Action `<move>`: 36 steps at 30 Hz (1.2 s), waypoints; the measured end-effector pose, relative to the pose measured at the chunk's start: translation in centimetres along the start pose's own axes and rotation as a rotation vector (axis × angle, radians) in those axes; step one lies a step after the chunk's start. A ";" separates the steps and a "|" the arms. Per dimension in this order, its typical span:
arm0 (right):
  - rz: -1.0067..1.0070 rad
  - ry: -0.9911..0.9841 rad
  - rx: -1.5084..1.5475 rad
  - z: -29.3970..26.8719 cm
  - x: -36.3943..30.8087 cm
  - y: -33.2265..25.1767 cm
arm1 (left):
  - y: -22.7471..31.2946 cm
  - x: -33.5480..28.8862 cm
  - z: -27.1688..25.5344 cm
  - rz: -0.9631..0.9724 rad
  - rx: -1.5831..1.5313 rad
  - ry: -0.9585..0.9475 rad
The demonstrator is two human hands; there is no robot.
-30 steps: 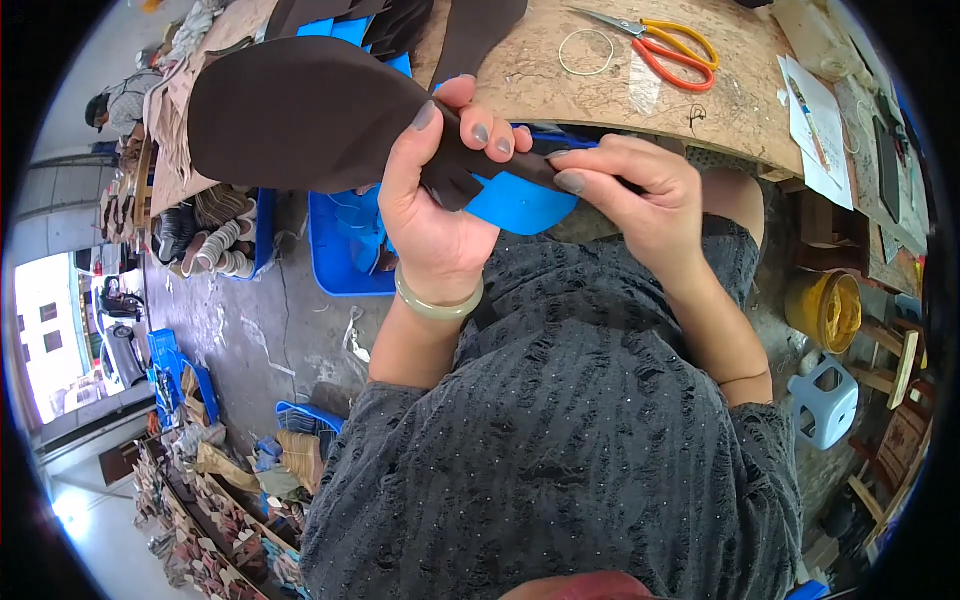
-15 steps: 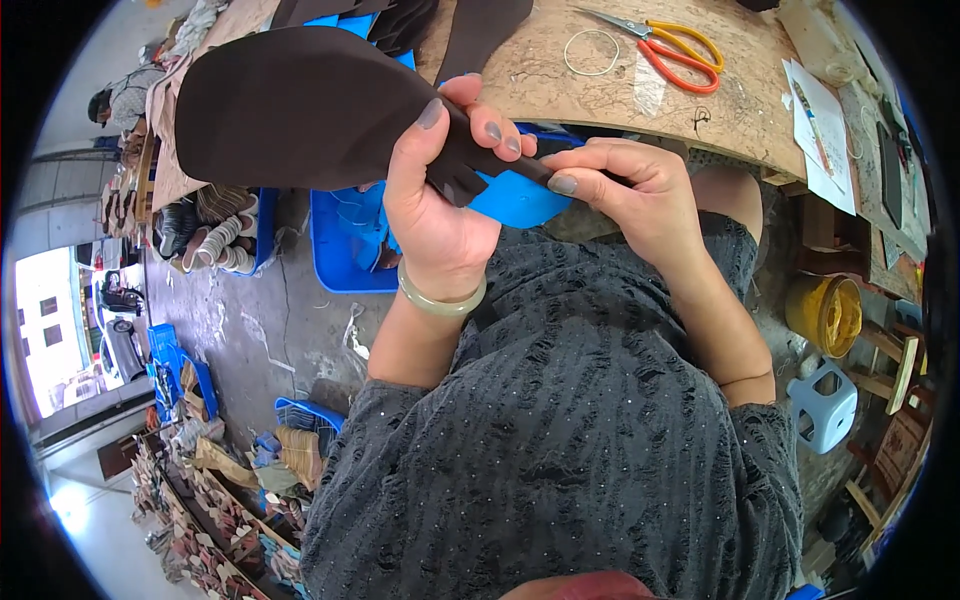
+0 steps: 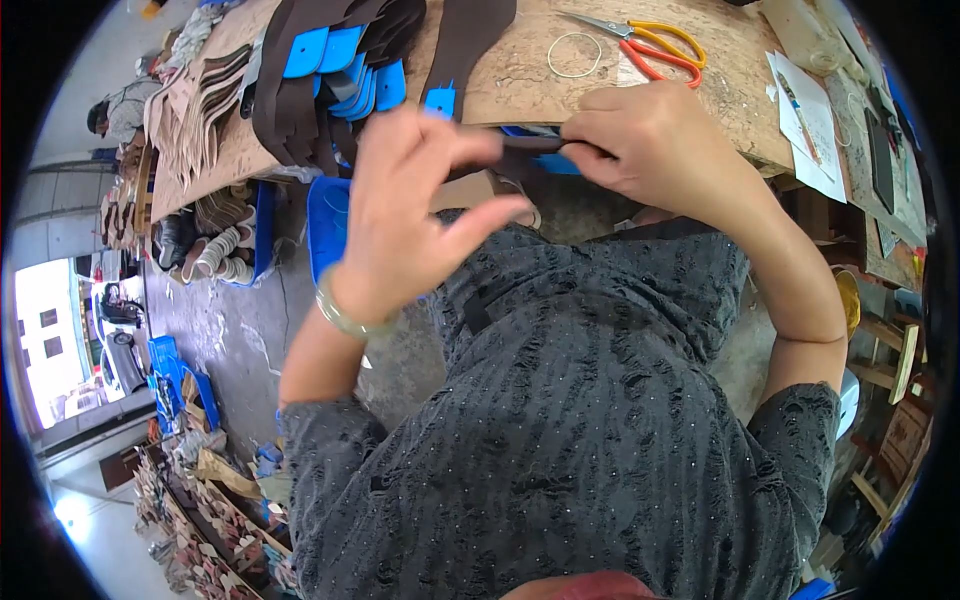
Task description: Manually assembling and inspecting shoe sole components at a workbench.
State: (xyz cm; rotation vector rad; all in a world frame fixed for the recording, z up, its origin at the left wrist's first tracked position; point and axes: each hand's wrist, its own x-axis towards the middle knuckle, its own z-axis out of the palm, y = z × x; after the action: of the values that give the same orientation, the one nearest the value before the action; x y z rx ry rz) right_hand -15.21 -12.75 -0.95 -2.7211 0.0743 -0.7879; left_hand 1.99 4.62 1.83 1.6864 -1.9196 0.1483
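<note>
Head view: your left hand has let go. A second ago it gripped the broad dark brown leather piece together with the right; now it hangs with fingers spread and curled, holding nothing, just left of the work. The big flap that stood up and out to its left is gone from there. Your right hand is pinched shut on the dark leather piece with its blue backing, pressing it low against the edge of the surface. So the piece looks folded or laid down, and your right alone controls it. Beyond your right hand lie orange-handled scissors and a rubber band; beyond your left, a stack of brown and blue pieces.
</note>
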 end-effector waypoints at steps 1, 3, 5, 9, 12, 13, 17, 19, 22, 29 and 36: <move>-0.024 -0.044 -0.020 0.1 0.5 -0.5 | -0.3 2.0 0.2 0.166 0.211 0.059; -0.080 -0.085 -0.035 0.3 1.9 -0.9 | -2.5 3.5 2.2 0.228 0.061 -0.206; -0.009 -0.135 -0.016 0.5 2.7 -0.6 | -2.1 4.5 2.1 0.037 -0.183 -0.517; 0.211 -0.106 0.562 0.5 2.6 2.1 | -2.1 5.7 2.1 -0.337 -0.270 -0.836; 0.400 -0.087 0.890 -0.6 1.2 3.4 | -2.9 5.1 3.2 -0.330 -0.515 -0.802; 0.496 -0.073 1.057 -0.9 0.7 3.9 | -2.5 5.3 3.1 -0.324 -0.518 -0.805; 0.512 0.098 1.175 -0.5 -0.1 3.9 | -1.6 5.7 2.8 -0.356 -0.599 -0.759; 0.537 0.133 1.178 -0.4 -0.3 3.8 | -1.4 5.6 2.8 -0.359 -0.639 -0.739; 0.532 0.203 1.210 -0.1 -0.4 3.8 | -1.5 5.0 3.4 -0.435 -0.794 -0.639; 0.503 0.349 1.324 1.7 -0.5 3.5 | -1.1 4.0 5.1 -0.521 -1.121 -0.418; 0.518 0.469 1.408 2.7 -0.1 2.1 | -0.6 3.7 6.8 -0.530 -1.295 -0.189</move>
State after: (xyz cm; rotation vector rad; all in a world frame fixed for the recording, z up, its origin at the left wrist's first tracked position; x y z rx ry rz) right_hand -13.78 -13.94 -3.83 -1.1060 0.2122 -0.8147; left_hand 0.13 -1.76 -2.18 1.1606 -1.0695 -1.2102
